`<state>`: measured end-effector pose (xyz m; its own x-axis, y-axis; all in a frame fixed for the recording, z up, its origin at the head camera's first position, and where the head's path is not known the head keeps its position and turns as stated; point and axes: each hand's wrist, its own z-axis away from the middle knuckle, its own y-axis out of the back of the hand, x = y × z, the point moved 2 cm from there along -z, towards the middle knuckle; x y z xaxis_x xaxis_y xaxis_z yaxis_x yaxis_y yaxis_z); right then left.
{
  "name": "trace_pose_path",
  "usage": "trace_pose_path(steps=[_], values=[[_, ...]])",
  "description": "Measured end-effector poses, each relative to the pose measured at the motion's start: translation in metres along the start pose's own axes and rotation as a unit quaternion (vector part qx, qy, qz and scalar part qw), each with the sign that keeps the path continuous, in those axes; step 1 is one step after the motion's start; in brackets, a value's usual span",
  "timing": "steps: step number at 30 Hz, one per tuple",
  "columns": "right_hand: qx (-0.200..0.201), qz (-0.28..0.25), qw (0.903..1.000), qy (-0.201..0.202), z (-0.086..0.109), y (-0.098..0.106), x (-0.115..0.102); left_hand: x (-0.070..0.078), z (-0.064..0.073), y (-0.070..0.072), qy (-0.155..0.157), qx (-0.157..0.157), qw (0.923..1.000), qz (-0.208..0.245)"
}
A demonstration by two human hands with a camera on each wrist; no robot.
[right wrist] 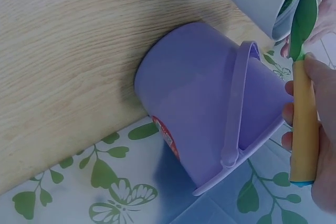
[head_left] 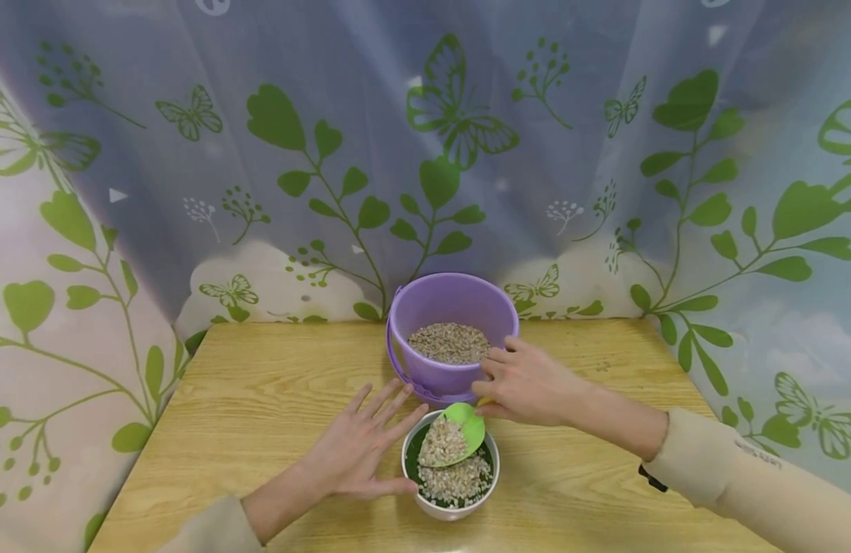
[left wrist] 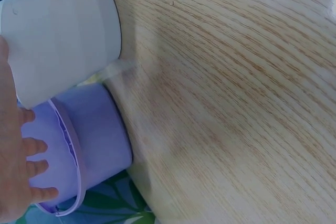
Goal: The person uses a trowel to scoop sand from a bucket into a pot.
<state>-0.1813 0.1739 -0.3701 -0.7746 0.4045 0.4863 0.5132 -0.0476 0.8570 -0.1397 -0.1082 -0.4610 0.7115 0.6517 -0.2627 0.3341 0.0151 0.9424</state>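
My right hand [head_left: 532, 384] grips the yellow handle of a small toy trowel [right wrist: 303, 129] with a green blade. The blade, heaped with pale gravel [head_left: 445, 444], is tilted over a white pot [head_left: 451, 514]. Inside the pot, more gravel [head_left: 456, 485] lies in the middle with dark green around it. My left hand [head_left: 356, 445] has its fingers spread, with the thumb at the pot's left rim; contact is hard to tell. Behind the pot stands a purple bucket [head_left: 439, 375] with gravel [head_left: 449, 343] in it, its handle hanging down at the front.
Everything stands on a wood-grain table [head_left: 294, 361]. A curtain [head_left: 370, 115] with green leaves and butterflies closes off the back and both sides. The bucket stands close to the table's back edge, almost touching the pot.
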Motion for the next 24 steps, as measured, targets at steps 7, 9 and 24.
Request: trace_pose_path(steps=[7,9,24], values=[[0.000,0.013,0.9999,0.008,-0.0031,0.0037,-0.0001,0.0006,0.0006,0.0023,0.000,0.007,1.0000,-0.005],[-0.001,0.014,0.9998,0.010,-0.0038,0.0046,-0.0001,0.0007,0.0007,0.0029,0.001,0.007,1.0000,-0.005],[-0.002,0.020,0.9997,0.016,-0.0095,0.0089,0.0004,0.0009,0.0009,0.0013,0.000,0.009,0.9999,-0.008]])
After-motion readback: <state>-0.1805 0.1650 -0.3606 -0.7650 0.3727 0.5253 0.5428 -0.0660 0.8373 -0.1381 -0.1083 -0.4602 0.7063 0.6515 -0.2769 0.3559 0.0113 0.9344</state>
